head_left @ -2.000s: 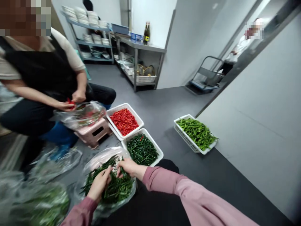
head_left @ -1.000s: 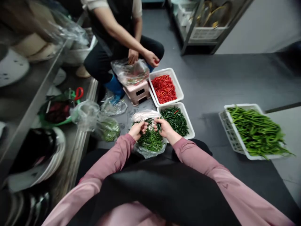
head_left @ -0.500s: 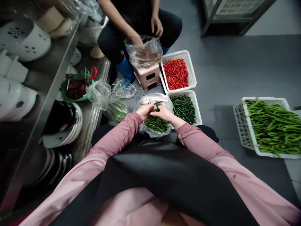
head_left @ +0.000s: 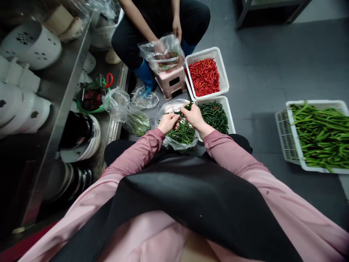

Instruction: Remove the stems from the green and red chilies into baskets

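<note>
Over an open clear plastic bag (head_left: 177, 145) both my hands work close together. My left hand (head_left: 168, 123) is pinched on a green chili (head_left: 177, 112), at the thumb and fingertips. My right hand (head_left: 194, 115), slightly higher and to the right, is closed around several green chilies (head_left: 188, 105) that poke out past its fingers. Thin green chilies or their stems (head_left: 182, 134) lie in the bag below; the hands hide part of them. Just right of the bag, a white basket (head_left: 231, 122) holds dark green chilies (head_left: 215, 118) with a red one on top.
A white basket (head_left: 224, 72) of red chilies sits beyond. Opposite, a co-worker's hand (head_left: 177, 29) is beside a plastic bag on a stool (head_left: 170, 82). A basket (head_left: 287, 136) of long green peppers stands right. Metal shelving (head_left: 69, 83) with pots runs along the left.
My hands have moved apart, the right one up and right with green chilies showing. The camera view has shifted slightly. The co-worker's bag has tilted, and that person's free hand has lowered.
</note>
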The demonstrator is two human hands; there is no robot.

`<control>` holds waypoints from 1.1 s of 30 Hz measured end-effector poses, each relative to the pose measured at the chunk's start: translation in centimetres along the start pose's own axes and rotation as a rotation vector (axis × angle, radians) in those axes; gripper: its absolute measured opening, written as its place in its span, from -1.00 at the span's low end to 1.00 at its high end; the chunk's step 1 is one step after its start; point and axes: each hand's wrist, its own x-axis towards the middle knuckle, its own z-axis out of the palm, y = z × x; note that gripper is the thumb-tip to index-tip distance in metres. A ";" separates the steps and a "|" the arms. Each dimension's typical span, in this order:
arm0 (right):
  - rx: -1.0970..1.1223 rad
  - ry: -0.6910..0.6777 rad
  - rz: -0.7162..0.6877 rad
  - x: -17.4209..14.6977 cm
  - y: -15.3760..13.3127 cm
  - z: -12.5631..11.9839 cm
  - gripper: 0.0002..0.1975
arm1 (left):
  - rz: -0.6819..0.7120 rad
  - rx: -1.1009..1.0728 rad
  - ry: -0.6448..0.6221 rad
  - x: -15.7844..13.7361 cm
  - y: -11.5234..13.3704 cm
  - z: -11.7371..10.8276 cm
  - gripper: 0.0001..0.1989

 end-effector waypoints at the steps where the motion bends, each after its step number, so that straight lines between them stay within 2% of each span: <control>1: 0.006 0.021 -0.003 -0.1 0.0 0.0 -0.72 | 0.012 0.000 -0.003 -0.1 0.0 0.1 -0.78; 5: 0.076 0.063 0.022 -0.6 -0.5 -0.6 -0.77 | 0.064 0.123 -0.036 -0.1 0.0 0.3 -0.75; 9: 0.021 0.102 -0.077 -1.6 -1.5 -1.4 -0.81 | 0.134 0.590 0.034 1.1 -1.2 0.1 -0.71; 11: 0.097 0.081 -0.068 -1.9 -1.9 -2.0 -0.81 | 0.159 0.826 0.052 1.5 -2.3 0.3 -0.84; 12: 0.163 0.076 -0.038 -1.9 -2.1 -2.3 -0.80 | 0.190 0.929 0.038 1.6 -2.9 0.5 -0.84; 15: 0.403 0.115 0.124 -1.5 -2.1 -3.5 -0.76 | 0.331 1.187 -0.132 1.1 -4.8 2.0 -0.51; 16: 0.476 0.134 0.180 -1.4 -2.0 -3.9 -0.75 | 0.362 1.248 -0.216 0.9 -5.5 2.7 -0.51; 18: 0.587 0.161 0.264 -1.3 -2.0 -4.6 -0.77 | 0.394 1.292 -0.358 0.8 -6.7 3.9 -0.71; 20: 0.633 0.156 0.306 -1.5 -1.8 -5.1 -0.79 | 0.397 1.221 -0.384 1.2 -7.3 4.6 -0.92; 21: 0.630 0.146 0.317 -1.6 -1.7 -5.3 -0.80 | 0.389 1.143 -0.336 1.5 -7.2 4.6 -0.91; 23: 0.574 0.101 0.325 -2.0 -1.4 -5.5 -0.83 | 0.355 0.919 -0.151 2.3 -6.2 4.0 -0.87; 26: 0.400 -0.034 0.303 -2.5 -0.5 -5.1 -0.88 | 0.258 0.493 0.125 3.0 -3.3 2.3 -0.84; 29: 0.218 -0.195 0.259 -2.7 0.4 -3.8 -0.88 | 0.208 0.169 0.233 2.5 -0.5 1.6 -0.80; 31: 0.139 -0.241 0.204 -2.7 0.8 -2.9 -0.84 | 0.247 0.093 0.271 1.9 0.5 1.9 -0.80; 33: 0.068 -0.228 0.135 -2.6 1.0 -2.3 -0.84 | 0.291 0.104 0.308 1.5 0.8 2.3 -0.81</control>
